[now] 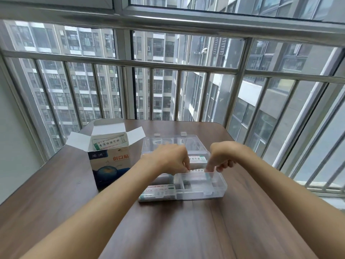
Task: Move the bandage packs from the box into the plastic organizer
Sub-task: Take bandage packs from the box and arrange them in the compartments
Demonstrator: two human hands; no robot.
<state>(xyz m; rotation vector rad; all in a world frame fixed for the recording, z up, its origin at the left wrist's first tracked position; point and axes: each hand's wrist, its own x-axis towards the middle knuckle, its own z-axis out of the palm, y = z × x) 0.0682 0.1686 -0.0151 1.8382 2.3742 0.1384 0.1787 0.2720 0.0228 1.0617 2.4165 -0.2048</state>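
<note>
Both hands reach into the clear plastic organizer [220, 187]: left hand [169, 157] and right hand [223, 156] each pinch an end of one bandage pack [196, 170], held over a middle compartment. More packs [160, 191] lie in the front-left compartment. Left of the organizer on the table [186, 230], the open box [110, 165] stands upright with packs inside.

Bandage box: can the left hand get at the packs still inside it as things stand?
Probably yes. The bandage box stands just left of the left hand, flaps open, packs showing at the top, nothing between them. But that hand is pinching a bandage pack over the plastic organizer and must release it first.
</note>
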